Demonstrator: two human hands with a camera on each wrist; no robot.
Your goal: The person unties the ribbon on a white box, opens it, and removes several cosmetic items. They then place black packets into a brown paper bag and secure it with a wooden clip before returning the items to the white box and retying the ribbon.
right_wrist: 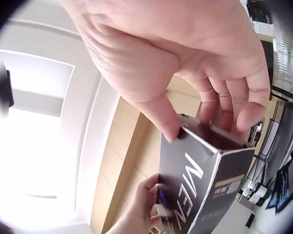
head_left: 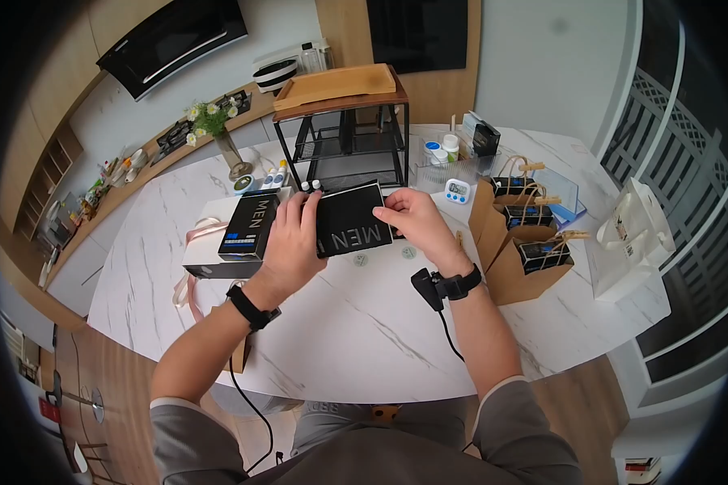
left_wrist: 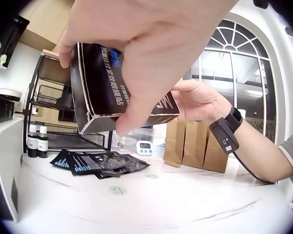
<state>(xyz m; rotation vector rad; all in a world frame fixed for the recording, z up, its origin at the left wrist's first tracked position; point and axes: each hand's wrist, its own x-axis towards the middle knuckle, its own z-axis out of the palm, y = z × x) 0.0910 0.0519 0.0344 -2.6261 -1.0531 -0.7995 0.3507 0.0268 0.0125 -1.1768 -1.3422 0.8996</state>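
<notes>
A black box with "MEN" on it (head_left: 352, 225) (left_wrist: 102, 85) (right_wrist: 193, 180) is held above the table between both hands. My left hand (head_left: 294, 242) (left_wrist: 151, 48) (right_wrist: 139, 207) grips one end, thumb on one side and fingers on the other. At the opposite end, which looks open in the right wrist view, my right hand (head_left: 421, 226) (left_wrist: 200, 100) (right_wrist: 171, 63) has its thumb on the edge and its fingers curled at the opening. Whether the fingertips reach inside cannot be told. Dark flat packets (left_wrist: 100, 163) lie fanned on the table behind the box.
Left of the hands, another black box (head_left: 249, 222) rests on a white box (head_left: 206, 257) with pink ribbon. A black rack (head_left: 348, 145) stands behind. Rightward are a timer (head_left: 458, 191), brown paper bags (head_left: 514, 275) and a white bag (head_left: 632, 242).
</notes>
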